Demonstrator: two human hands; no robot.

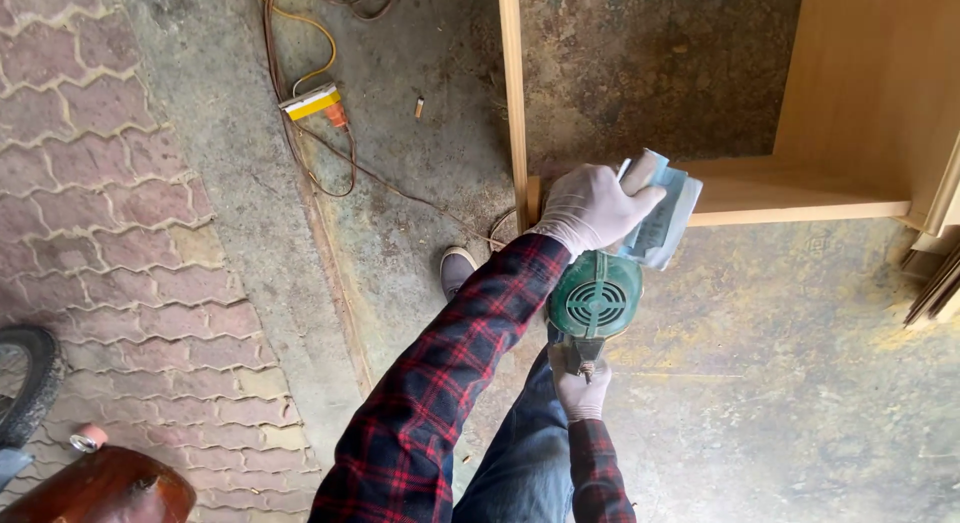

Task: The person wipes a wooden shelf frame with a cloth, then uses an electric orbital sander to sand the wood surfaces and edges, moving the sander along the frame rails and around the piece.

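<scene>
Head view, even soft daylight, moderately bright, no hard shadows or glare; concrete floor (pixel 780 383) and wooden cabinet frame (pixel 860 93) sharp, slight softness on the near plaid sleeve (pixel 440 403), mild wide-angle stretch at the edges.

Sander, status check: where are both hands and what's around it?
Left hand gripping sander front, at wooden cabinet frame corner. Right hand on rear handle. Power cord trails on floor behind, apart from tool.
</scene>
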